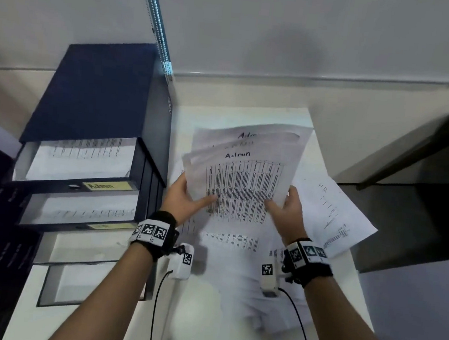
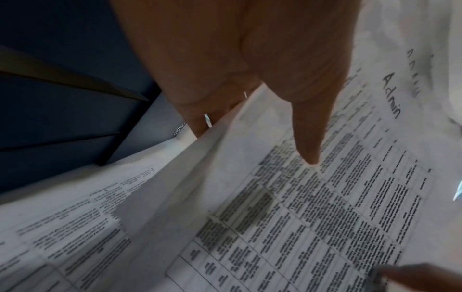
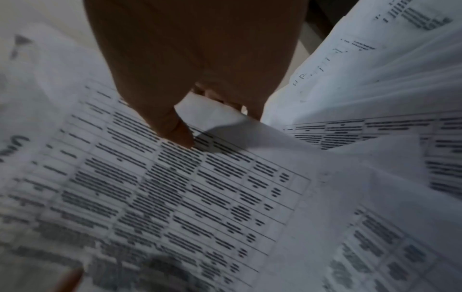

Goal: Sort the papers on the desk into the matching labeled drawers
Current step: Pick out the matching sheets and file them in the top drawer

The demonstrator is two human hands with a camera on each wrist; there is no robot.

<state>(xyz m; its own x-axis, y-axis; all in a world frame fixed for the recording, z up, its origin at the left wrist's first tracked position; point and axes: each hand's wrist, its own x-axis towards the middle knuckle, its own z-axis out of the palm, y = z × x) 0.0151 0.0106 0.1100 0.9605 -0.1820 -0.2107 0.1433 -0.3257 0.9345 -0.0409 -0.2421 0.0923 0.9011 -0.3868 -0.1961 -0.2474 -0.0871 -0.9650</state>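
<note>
Both hands hold up a small stack of printed sheets headed "Admin" (image 1: 240, 177) above the desk. My left hand (image 1: 187, 199) pinches the stack's left edge, thumb on top (image 2: 307, 138), fingers underneath. My right hand (image 1: 285, 208) pinches the right edge, its thumb (image 3: 172, 126) on the printed table. To the left stands a dark drawer unit (image 1: 101, 97) with several drawers pulled out; the top one, labelled "Admin" (image 1: 101, 186), holds a printed sheet (image 1: 82, 159). More papers (image 1: 238, 242) lie on the desk beneath, and one marked "HR" (image 1: 331, 215) lies at the right.
The second drawer (image 1: 82, 211) also holds paper; its label is too blurred to read. Two lower drawers (image 1: 78, 249) stand open. A dark gap and another desk (image 1: 410, 165) lie to the right. A metal rail (image 1: 158, 23) runs up the wall behind.
</note>
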